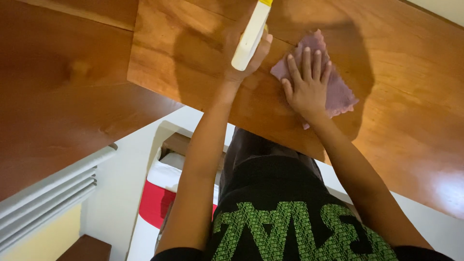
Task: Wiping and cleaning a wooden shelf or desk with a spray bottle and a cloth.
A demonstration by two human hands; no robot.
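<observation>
Two hands at work on glossy brown wooden stair tread [203,53], seen from head view. Left hand [246,55] wrapped around pale cream plastic spray bottle [251,34], yellow top at upper edge, held just above tread. Right hand [307,84] flat, fingers spread wide, pressing pinkish-purple square cloth [338,92] onto tread, just right of bottle. Below tread: black shirt with green print [290,227], white slatted railing [48,203] at lower left.

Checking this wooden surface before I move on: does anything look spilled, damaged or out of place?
Nothing stands out. The right hand presses a rumpled pink cloth flat on the wooden surface, and the left hand holds a white spray bottle just above it. No puddle, scratch or chip shows, only a light glare.
</observation>
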